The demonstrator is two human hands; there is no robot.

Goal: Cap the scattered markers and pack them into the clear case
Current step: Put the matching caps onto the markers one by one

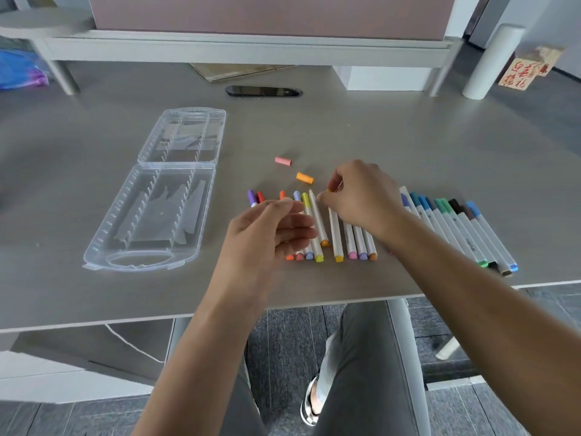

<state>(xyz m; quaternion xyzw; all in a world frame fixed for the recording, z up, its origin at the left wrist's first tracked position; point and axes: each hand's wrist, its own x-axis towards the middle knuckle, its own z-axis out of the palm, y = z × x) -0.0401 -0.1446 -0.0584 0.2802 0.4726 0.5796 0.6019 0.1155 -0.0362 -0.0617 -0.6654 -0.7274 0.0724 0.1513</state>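
Observation:
Several white-barrelled markers [334,234] lie side by side on the grey desk, coloured ends toward me. Blue, green and dark capped markers [465,231] form a row at the right. A loose pink cap [283,161] and a loose orange cap [305,177] rest just beyond the row. My right hand [361,196] pinches a small yellow cap at the tip of a marker in the middle of the row. My left hand [267,234] hovers over the left markers, fingers apart and holding nothing. The clear case [151,215] lies open and empty at the left.
A black oval cable port [263,91] sits at the back of the desk under a white shelf [245,47]. A white cylinder [490,61] stands at the back right. The desk's front edge [314,302] runs just below the markers, above my knees.

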